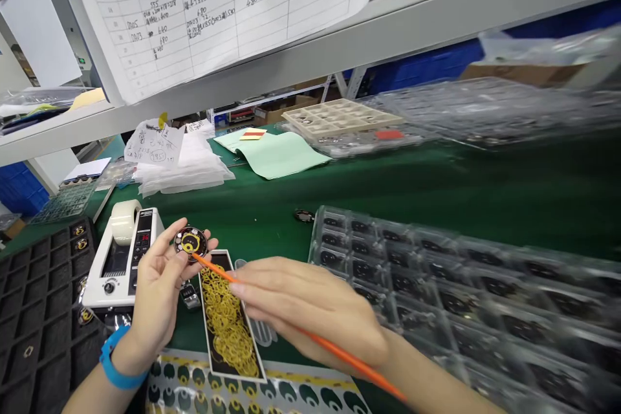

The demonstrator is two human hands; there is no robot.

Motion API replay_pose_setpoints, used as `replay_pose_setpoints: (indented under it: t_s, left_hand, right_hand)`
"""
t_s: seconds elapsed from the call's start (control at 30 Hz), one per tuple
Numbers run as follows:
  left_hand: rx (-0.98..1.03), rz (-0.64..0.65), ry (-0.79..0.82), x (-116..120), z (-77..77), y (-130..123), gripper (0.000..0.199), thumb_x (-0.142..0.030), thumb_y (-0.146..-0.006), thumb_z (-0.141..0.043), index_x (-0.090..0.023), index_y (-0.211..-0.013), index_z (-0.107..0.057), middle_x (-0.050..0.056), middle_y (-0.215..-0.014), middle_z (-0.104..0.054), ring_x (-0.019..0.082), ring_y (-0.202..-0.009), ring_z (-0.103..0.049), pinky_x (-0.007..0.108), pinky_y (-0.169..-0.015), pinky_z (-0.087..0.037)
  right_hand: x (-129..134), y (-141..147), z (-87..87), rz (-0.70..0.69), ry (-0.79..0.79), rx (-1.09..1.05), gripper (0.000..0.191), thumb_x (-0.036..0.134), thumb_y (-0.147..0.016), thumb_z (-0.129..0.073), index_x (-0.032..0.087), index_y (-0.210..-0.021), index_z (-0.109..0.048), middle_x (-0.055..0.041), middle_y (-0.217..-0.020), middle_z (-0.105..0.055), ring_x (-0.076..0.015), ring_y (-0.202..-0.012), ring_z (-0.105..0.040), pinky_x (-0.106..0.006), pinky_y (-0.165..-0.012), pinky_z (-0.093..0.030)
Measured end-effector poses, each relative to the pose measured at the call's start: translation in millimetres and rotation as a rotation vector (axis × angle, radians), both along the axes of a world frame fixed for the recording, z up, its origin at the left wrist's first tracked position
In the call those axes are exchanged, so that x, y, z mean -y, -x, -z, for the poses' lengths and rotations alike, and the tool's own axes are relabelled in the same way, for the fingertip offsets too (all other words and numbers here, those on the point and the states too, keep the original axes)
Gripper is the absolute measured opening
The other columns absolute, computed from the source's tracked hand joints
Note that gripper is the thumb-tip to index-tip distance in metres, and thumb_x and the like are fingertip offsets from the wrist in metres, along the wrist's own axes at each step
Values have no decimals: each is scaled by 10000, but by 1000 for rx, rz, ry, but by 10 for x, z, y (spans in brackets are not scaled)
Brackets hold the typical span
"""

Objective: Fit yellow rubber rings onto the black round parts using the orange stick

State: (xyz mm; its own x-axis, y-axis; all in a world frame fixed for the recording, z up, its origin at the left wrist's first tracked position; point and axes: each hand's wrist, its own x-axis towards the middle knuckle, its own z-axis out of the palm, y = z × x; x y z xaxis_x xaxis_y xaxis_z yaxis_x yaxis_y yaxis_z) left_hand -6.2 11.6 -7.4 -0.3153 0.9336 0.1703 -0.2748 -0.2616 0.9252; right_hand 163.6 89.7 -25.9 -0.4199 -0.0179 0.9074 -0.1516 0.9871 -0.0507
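Landmark: one white-rimmed box (237, 376), containing loose yellow rings (228, 330). Left hand (162, 278), with blue wristband (114, 362) — thumb and fingers are pinching one round black disc (191, 244), which is bearing a yellow ring and sitting off the box's far left corner. Right hand (310, 310) — fingers are grasping one orange stick (220, 273), which is crossing over the box's far part; its tip is appearing to meet the disc's lower face, though contact is hard to tell. Left of the box: one white tape dispenser (141, 259) is showing a red "36" and carrying a tape roll (125, 220); farther left, one black compartment tray (41, 317) is lying. Right of the box: one clear plastic tray (436, 297) is holding dark pieces. Nearer than the box: one sticker sheet (286, 394) is lying partly beneath it. Well beyond the box: one white paper stack (184, 171) and one pale green sheet (286, 155) are resting.
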Motion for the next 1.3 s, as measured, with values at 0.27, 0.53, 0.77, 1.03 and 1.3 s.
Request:
replay_pose_setpoints:
  t_s: [0.27, 0.53, 0.77, 1.03, 1.3]
  left_hand:
    - [-44, 35, 0, 23, 113, -117, 437, -303, -828, -727, -224, -1239, -600, 100, -1117, -722, 312, -1156, -624, 393, -914, -588]
    - [12, 4, 35, -79, 164, -101, 349, -247, -817, -693, -178, -1155, -640, 111, -1092, -728, 290, -1080, -670, 341, -855, -603]
    - [-30, 37, 54, -143, 161, -15, 247, -188, -775, -723, -176, -1020, -693, 67, -928, -758, 237, -911, -731, 252, -698, -631]
    - [-243, 1, -22, -131, 213, -27, 96, -118, -777, -697, -174, -855, -687, 19, -755, -727, 164, -659, -730, 157, -498, -574]
    - [-387, -130, -49, -162, 277, -83, 67, -119, -756, -655, -173, -786, -681, -12, -642, -701, 88, -409, -612, 123, -380, -480]
  right_hand:
    - [45, 129, 66, 24, 312, -204, 241, -15, -860, -571, 144, -1018, -660, -67, -849, -737, -137, -801, -693, -247, -723, -598]
    - [4, 163, 135, 230, -195, 3, 205, 39, -940, -453, 20, -1011, -644, -163, -943, -749, -245, -892, -708, -360, -777, -627]
    - [-18, 47, 67, 173, -38, -45, 171, 51, -925, -509, 99, -1011, -650, -113, -914, -742, -181, -869, -691, -298, -782, -592]
    - [-14, -59, 40, 171, 540, -216, 317, 228, -1013, -376, 203, -848, -645, -31, -813, -597, -144, -760, -593, -284, -635, -487]
    - [91, 121, 160, 210, 270, -42, 247, 130, -991, -382, 182, -783, -506, 13, -593, -505, -102, -506, -448, -232, -465, -360]
